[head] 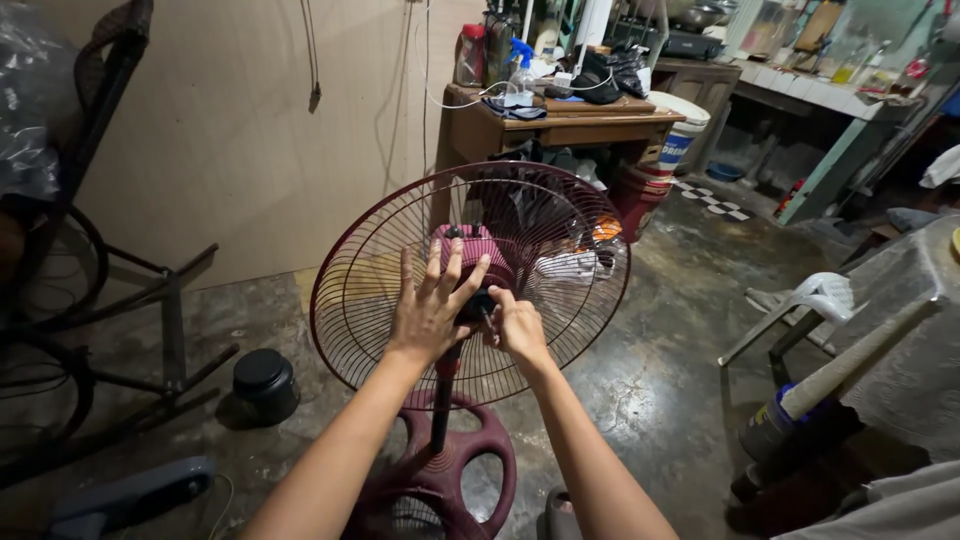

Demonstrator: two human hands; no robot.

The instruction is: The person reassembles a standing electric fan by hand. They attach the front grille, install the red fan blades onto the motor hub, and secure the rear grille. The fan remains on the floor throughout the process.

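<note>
A dark red pedestal fan stands in front of me, its round wire rear guard facing up and away and its pink motor housing behind the hub. My left hand lies spread against the middle of the guard, fingers apart. My right hand pinches a small black part at the fan's hub, just right of the left hand. The black pole runs down to a maroon spoked base on the floor.
A black round container sits on the concrete floor to the left, near a dark metal chair frame. A cluttered wooden desk stands behind. A white plastic chair and a wrapped pole are at right.
</note>
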